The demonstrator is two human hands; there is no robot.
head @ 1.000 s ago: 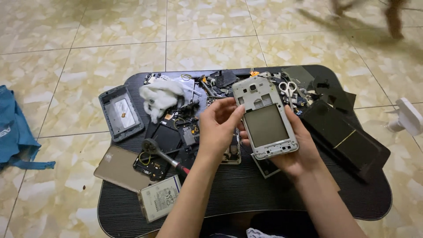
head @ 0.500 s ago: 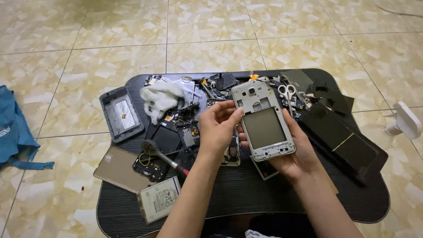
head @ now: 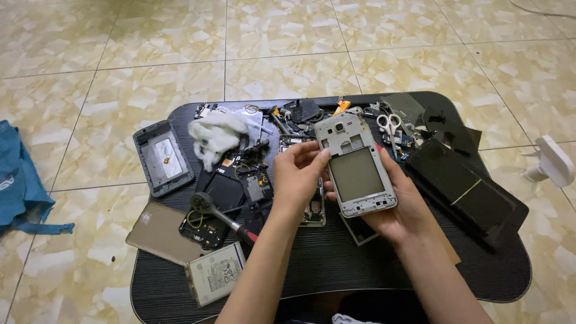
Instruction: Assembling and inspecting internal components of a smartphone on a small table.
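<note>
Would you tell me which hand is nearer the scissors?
Right. The right hand lies just below the scissors; the left hand sits farther left, beyond the phone frame.

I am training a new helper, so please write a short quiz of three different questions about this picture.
1. True or false: the right hand holds the grey phone frame from below.
2. What does the left hand touch? A) the scissors B) the phone frame's left edge C) the white cloth
3. Which flat part lies at the tray's front left corner?

Key: 1 true; 2 B; 3 the battery.
</note>
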